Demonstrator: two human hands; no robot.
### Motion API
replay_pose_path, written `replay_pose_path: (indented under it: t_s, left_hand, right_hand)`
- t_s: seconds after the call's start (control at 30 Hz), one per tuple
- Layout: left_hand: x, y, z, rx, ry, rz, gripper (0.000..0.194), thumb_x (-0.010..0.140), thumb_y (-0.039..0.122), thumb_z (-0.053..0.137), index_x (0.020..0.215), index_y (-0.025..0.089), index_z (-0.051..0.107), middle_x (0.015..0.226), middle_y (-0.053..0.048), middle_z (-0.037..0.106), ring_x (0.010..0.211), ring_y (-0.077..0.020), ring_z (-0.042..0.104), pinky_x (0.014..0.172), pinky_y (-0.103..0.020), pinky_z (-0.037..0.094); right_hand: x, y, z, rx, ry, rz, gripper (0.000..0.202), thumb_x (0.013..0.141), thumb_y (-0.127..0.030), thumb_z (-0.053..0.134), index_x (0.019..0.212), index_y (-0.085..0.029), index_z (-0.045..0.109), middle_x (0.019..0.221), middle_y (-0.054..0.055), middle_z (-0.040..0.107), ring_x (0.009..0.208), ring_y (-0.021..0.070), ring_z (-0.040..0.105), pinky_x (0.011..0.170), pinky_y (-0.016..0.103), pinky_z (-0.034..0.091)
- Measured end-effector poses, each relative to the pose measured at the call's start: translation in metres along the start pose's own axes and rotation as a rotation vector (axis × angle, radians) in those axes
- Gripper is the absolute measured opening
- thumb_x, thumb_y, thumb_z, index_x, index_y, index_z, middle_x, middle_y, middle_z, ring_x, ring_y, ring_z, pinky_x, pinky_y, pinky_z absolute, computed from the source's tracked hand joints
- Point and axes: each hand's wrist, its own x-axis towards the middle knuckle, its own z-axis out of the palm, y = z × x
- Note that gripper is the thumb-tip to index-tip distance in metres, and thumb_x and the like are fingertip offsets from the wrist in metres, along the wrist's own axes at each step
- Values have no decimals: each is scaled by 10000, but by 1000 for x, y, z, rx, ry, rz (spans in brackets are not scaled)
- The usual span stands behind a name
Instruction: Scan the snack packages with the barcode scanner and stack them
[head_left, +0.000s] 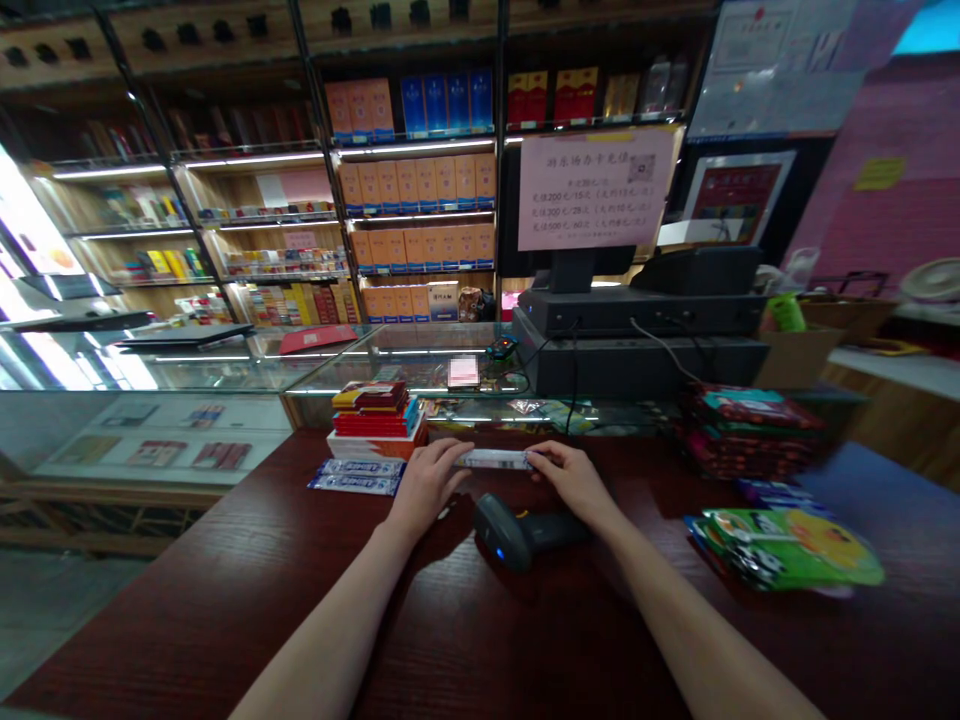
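A slim white packet (pixel 495 459) with a barcode on its side is held level above the dark wooden counter. My left hand (pixel 427 484) pinches its left end, and the fingertips of my right hand (pixel 573 480) close on the other end. Just below the packet lies a black barcode scanner (pixel 517 530) with a blue light showing, its handle pointing toward my right wrist. To the left of my left hand are flat blue and white wrapped packets (pixel 358 476). Behind those stands a stack of red and yellow boxes (pixel 375 420).
Green snack bags (pixel 787 547) lie on the right, in front of a pile of dark red packages (pixel 750 428). A glass display case (pixel 405 350) runs along the back. On it sits a cash register (pixel 637 345) with a paper sign (pixel 592 190) on its screen.
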Motion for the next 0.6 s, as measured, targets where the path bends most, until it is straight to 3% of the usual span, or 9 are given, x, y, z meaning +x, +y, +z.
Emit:
replay_pose_path:
  t_s: [0.23,0.6]
  left_hand:
    - [-1,-3,0,64,33,-9,283,912,273,634,1194,253,625,1138,-54,677,1098,-215,601,999,-378,439]
    - [-5,-14,3,100,-48,-57,326,857,187,688,1168,260,622,1122,-29,681,1085,-212,602,1066,-421,398]
  right_hand:
    - [-1,5,-1,-76,1,-5,332,820,-458,591,1002,-213,722,867,38,762,826,217,703,763,310,515]
    - [-3,12,-7,-82,-104,-5,396,822,-437,591,1121,-197,685,990,64,764,900,233,708,838,354,519]
